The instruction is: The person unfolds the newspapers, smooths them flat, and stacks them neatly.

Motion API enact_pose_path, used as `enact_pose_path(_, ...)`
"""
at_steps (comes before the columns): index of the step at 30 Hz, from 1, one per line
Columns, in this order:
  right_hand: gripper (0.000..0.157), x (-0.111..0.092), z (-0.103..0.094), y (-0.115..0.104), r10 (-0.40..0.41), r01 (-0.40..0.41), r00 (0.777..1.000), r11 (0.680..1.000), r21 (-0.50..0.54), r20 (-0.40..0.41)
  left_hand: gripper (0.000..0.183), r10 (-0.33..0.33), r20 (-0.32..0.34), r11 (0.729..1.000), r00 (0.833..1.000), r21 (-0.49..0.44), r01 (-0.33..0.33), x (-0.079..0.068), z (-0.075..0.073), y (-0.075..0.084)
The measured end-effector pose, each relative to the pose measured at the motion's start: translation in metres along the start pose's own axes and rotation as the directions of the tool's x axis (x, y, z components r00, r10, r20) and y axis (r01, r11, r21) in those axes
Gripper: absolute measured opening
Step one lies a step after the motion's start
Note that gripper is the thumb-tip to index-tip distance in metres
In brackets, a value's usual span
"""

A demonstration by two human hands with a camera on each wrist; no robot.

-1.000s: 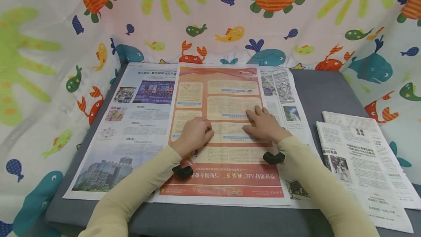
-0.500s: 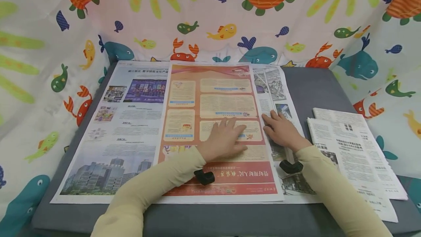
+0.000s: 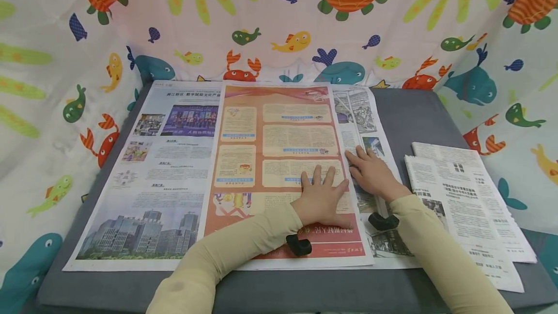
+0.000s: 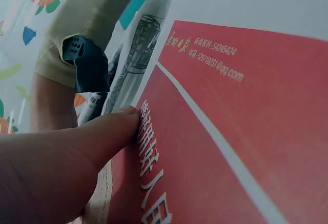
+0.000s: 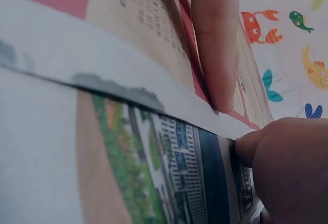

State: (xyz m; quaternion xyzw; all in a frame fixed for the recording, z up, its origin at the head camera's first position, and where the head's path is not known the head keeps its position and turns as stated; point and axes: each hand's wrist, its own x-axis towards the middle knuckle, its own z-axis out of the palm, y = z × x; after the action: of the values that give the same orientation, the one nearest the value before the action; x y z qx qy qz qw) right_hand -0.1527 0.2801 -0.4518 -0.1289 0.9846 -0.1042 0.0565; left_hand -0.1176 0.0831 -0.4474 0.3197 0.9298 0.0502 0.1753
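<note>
My left hand (image 3: pixel 321 199) lies spread on the lower right part of an orange-and-red newspaper page (image 3: pixel 237 164), fingers pointing away from me. In the left wrist view, its thumb (image 4: pixel 115 131) rests on the red print. My right hand (image 3: pixel 372 172) is at the right edge of this page, over the black-and-white newspaper sheet (image 3: pixel 364 113) underneath. The right wrist view shows one finger (image 5: pixel 218 55) laid along the orange page's margin and another fingertip right at the paper's edge. The page lies flat, and its left edge overlaps a newspaper page with a building photo (image 3: pixel 139 231).
Two folded newspapers (image 3: pixel 468 207) overlap at the right side of the grey table (image 3: pixel 405 115). A cloth printed with sea animals (image 3: pixel 270 8) hangs behind and at both sides. A black strap device (image 3: pixel 298 245) sits at each wrist.
My left hand has slid right across the orange page, its fingers spreading out. My right hand has moved from the page's printed area to its right edge. The head view has shifted slightly.
</note>
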Motion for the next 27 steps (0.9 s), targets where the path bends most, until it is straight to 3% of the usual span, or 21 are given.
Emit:
enact_pose_path(7,0.052,-0.0002,-0.0008,0.001,0.012,-0.012,1.0,1.0,0.005,0.006,0.105,0.015,-0.021,1.0,1.0,0.021,-0.014,0.0002,-0.0001,-0.0004)
enact_pose_path(15,0.054,0.0005,0.0015,-0.0005,0.03,-0.03,0.999,1.0,0.003,0.015,0.098,0.017,0.006,0.999,1.0,0.039,-0.018,-0.0013,-0.0056,-0.0019)
enact_pose_path(27,0.053,0.0003,0.0026,-0.0021,0.011,-0.011,1.0,1.0,-0.008,-0.017,0.075,0.005,-0.007,0.999,1.0,0.045,-0.005,0.0026,-0.0061,-0.0064)
